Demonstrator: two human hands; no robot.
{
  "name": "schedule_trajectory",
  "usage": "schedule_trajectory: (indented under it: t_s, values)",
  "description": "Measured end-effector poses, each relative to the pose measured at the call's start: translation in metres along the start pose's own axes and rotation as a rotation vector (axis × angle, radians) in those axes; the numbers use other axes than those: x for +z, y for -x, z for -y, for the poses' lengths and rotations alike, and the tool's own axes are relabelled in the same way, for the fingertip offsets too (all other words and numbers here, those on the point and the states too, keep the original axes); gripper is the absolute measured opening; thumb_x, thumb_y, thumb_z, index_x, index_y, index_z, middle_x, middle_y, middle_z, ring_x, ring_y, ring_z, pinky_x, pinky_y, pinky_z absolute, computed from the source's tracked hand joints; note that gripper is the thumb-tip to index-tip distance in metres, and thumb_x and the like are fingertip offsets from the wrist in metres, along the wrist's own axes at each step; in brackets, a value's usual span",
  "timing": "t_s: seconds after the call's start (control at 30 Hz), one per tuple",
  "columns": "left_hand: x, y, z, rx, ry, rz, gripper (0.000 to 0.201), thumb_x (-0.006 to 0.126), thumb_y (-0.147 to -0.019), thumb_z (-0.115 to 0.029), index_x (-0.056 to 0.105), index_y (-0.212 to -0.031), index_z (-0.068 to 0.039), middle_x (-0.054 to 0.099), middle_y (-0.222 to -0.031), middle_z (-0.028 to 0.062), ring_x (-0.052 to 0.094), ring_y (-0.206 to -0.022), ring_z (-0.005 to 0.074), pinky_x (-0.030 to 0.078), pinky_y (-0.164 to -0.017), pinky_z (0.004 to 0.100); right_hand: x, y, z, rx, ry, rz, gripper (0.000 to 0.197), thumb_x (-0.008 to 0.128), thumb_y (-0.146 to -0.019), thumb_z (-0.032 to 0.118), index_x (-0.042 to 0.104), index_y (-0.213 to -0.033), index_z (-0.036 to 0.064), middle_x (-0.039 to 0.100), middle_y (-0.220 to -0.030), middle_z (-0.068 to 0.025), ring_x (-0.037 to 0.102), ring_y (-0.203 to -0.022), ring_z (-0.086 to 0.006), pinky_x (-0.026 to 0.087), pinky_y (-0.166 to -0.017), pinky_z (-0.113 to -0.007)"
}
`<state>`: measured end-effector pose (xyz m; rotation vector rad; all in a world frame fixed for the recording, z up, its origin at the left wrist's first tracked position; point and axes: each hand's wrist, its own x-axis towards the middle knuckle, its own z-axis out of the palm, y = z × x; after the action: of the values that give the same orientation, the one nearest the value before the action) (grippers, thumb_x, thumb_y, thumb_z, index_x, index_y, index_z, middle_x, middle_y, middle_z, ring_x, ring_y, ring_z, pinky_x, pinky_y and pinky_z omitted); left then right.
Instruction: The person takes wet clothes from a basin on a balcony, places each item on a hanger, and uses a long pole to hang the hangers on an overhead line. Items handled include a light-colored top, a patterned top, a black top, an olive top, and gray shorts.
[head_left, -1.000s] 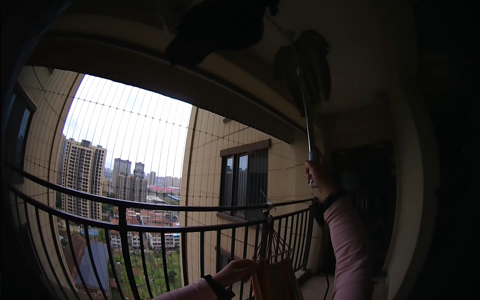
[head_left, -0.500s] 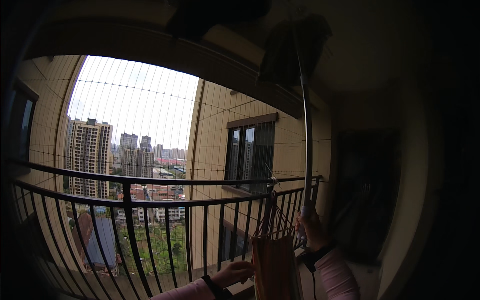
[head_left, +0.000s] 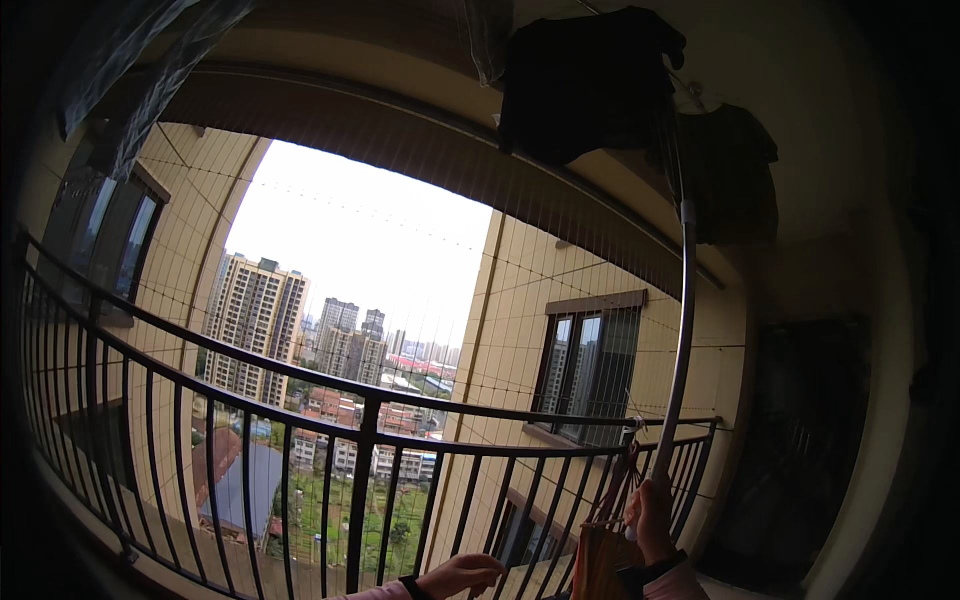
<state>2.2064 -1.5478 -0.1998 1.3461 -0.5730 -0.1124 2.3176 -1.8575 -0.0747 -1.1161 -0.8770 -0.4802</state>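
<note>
My right hand (head_left: 655, 520) is wrapped round the pale lower grip of a long, slim clothes pole (head_left: 687, 300). The pole rises steeply toward dark clothes overhead, and its upper end is lost against them. A dark garment (head_left: 590, 85) hangs just left of the pole's top, a second one (head_left: 735, 175) to its right. Low in the picture, my left hand (head_left: 465, 573) has its fingers loosely stretched, with nothing in them. Between the hands, closer to the right one, hangs a striped cloth hammock (head_left: 592, 562), its cords gathered at the railing.
A dark metal railing (head_left: 370, 420) crosses in front of me, with thin vertical wires above it. Translucent hanging material (head_left: 165, 90) shows at upper left. To the right is a dark doorway (head_left: 795, 440). Outside stand a windowed wall and tall buildings (head_left: 255, 325).
My view has turned left and upward, bringing more of the hanging clothes into sight. My left hand now lies farther from the hammock. The right hand still grips the pole.
</note>
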Motion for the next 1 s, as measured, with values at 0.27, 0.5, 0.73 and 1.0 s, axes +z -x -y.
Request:
schedule_trajectory:
  t_s: [0.27, 0.5, 0.73, 1.0]
  values:
    - [-0.017, 0.094, -0.060, 0.063, -0.148, -0.181, 0.036, 0.055, -0.094, -0.028, 0.054, -0.123, -0.007, 0.057, -0.086, 0.0002, 0.055, -0.074, 0.0108, 0.046, -0.065, 0.0289, 0.105, 0.060, -0.009, 0.240, -0.085, -0.106, 0.032, 0.047, -0.096, 0.039, 0.045, -0.080, 0.0118, 0.038, -0.057, 0.0005, 0.036, -0.046, -0.0095, 0.033, -0.042, -0.027]
    - [0.005, 0.162, -0.078, 0.218, -0.229, -0.376, 0.020, 0.059, -0.091, -0.019, 0.062, -0.103, -0.003, 0.059, -0.070, 0.0004, 0.054, -0.056, 0.0077, 0.043, -0.050, 0.0209, 0.164, 0.076, -0.017, 0.102, -0.228, -0.200, 0.014, 0.053, -0.093, 0.027, 0.048, -0.089, 0.0147, 0.044, -0.059, 0.0026, 0.041, -0.044, -0.0073, 0.031, -0.036, -0.021]
    - [0.038, 0.196, -0.077, 0.203, -0.210, -0.535, 0.018, 0.061, -0.090, -0.021, 0.063, -0.100, -0.006, 0.057, -0.067, -0.0003, 0.052, -0.054, 0.0080, 0.041, -0.049, 0.0221, 0.206, 0.089, -0.012, 0.422, -0.469, 0.062, 0.035, 0.053, -0.093, 0.020, 0.038, -0.124, 0.0181, 0.045, -0.064, 0.0037, 0.041, -0.046, -0.0059, 0.033, -0.036, -0.021]
    - [0.081, 0.221, -0.075, 0.261, -0.248, -0.696, 0.020, 0.060, -0.090, -0.020, 0.062, -0.103, -0.004, 0.056, -0.067, 0.0005, 0.053, -0.055, 0.0088, 0.043, -0.051, 0.0223, 0.222, 0.110, -0.026, 0.244, -0.415, 0.240, 0.038, 0.052, -0.093, 0.015, 0.035, -0.128, 0.0151, 0.042, -0.064, 0.0046, 0.040, -0.047, -0.0042, 0.031, -0.036, -0.018]
